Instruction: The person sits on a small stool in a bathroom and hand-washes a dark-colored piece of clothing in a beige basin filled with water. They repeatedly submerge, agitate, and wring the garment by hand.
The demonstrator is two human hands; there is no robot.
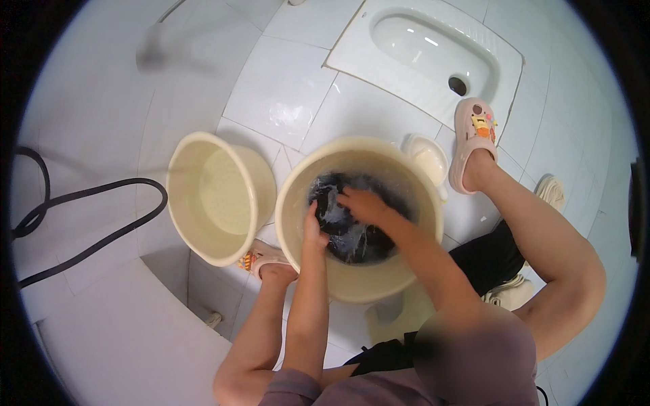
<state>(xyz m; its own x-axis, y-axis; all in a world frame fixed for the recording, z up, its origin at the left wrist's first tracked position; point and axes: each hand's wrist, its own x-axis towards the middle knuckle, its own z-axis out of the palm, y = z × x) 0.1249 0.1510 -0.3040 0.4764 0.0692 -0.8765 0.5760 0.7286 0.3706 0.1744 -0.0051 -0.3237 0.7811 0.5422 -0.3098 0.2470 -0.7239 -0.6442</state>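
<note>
A large cream basin (293, 203) stands between my feet, with a dark wet cloth (359, 243) in sudsy water inside it. My left hand (315, 229) is at the cloth's left edge, its fingers closed on the fabric and partly hidden by it. From the right, my right hand (365, 205) reaches over the middle of the cloth, fingers bent into a fold and gripping it. The two hands are a short distance apart. What kind of garment the dark cloth is, I cannot make out.
A second cream basin (252, 169) with clear water is at the left. A small white dipper (428, 161) lies beside the large basin. Beyond is a squat toilet (433, 51). A black hose (101, 188) loops at the left; dark fabric (487, 260) lies under my right leg.
</note>
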